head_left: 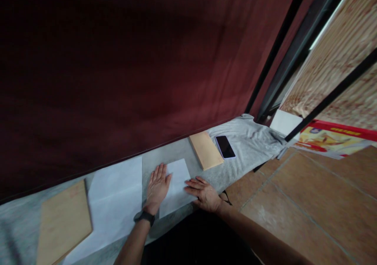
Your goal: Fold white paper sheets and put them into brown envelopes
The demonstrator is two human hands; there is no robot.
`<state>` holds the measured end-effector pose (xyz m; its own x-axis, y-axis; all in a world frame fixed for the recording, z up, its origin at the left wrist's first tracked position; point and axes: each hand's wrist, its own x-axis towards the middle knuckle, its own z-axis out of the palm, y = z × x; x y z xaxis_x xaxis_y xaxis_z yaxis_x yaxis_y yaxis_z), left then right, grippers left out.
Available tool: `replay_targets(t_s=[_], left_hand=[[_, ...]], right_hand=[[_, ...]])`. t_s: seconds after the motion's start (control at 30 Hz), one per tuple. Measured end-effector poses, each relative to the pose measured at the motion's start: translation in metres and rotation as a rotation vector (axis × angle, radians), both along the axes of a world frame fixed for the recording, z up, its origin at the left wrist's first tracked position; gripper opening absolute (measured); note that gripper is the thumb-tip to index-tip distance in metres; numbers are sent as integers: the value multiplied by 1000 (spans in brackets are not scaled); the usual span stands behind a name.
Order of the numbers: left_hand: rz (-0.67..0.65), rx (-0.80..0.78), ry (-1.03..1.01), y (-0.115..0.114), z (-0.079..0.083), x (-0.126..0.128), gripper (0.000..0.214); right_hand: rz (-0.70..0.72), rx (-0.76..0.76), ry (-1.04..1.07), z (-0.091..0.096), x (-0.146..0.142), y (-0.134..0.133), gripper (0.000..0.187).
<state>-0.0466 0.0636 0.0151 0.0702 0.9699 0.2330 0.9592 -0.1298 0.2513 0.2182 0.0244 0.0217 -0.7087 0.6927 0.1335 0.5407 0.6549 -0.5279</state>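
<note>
A small sheet of white paper (176,182) lies flat on the grey cloth-covered surface before me. My left hand (158,186), with a dark watch (144,217) on its wrist, rests palm down along the sheet's left edge, fingers stretched out. On the right edge of the same sheet, my right hand (204,194) lies flat with its fingers extended. To the left spreads a larger white sheet (118,198) with a crease across it, partly beneath a tan board or envelope (66,218). Beyond my right hand lies a tan paper stack or pad (206,151).
A phone (225,147) lies on the grey cloth (250,139) at the right. A dark red curtain (147,72) hangs behind the surface. Black metal bars (273,56) stand at the right. A colourful printed box or poster (332,139) is on the tiled floor (309,194).
</note>
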Motion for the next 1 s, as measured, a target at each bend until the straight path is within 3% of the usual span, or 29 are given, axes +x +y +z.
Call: replay_targets(t_s=[0.17,0.3,0.4,0.6,0.73,0.9,1.0], left_hand=[[-46,36,-34,-49,-9,-20,55],[-315,-58,-36,-98,-1,-29,50],[-376,-70,-40,-117,6,-33,58],[-258,0,-150,-111,2,-22,53],[-143,33,-357,-109,3,-14,52],[229,93,-802,-101,21,-9,66],[356,26,-1087,-92,32,-7,71]], right_hand=[[-6,2,-28,3,-1,0,54],[-14,19,-36,3,-2,0,56],[-21,28,-26,1,-2,-1,57],[-20,35,-31,1,-1,0,56],[-14,-13,27,13,2,0,51],[-216,-320,519,40,-9,-4,39],[-412,-607,857,50,-27,-4,51]])
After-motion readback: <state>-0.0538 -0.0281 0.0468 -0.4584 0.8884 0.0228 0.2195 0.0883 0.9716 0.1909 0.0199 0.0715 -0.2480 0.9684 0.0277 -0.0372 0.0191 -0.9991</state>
